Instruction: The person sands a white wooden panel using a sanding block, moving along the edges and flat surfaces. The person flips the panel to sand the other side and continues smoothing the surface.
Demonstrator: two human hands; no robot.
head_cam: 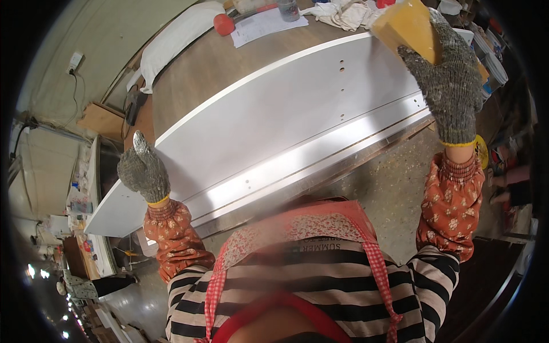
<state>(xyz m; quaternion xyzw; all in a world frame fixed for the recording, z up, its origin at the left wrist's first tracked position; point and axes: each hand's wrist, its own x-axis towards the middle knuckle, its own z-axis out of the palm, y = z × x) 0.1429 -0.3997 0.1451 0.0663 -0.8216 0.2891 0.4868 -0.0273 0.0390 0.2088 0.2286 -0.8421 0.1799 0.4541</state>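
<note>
A long white panel (274, 111) with drilled holes and a groove along its near side lies slantwise before me. My right hand (459, 81), in a grey knit glove with a yellow cuff, grips a thick yellow sponge-like block (407, 30) over the panel's far right end. At the panel's left part is my left hand (145, 171), gloved the same way. Its fingers are curled and its thumb points away from me, with a whitish patch on the tip. The hand overlaps the panel's far edge; whether it grips that edge is hidden.
Beyond the panel, the brown tabletop (188, 103) carries a white padded roll (180, 38), a red-headed mallet (224, 25), papers (268, 28), a glass (288, 10) and white rags (343, 13). A cardboard piece (103, 120) stands left. Another person (81, 286) is at far left.
</note>
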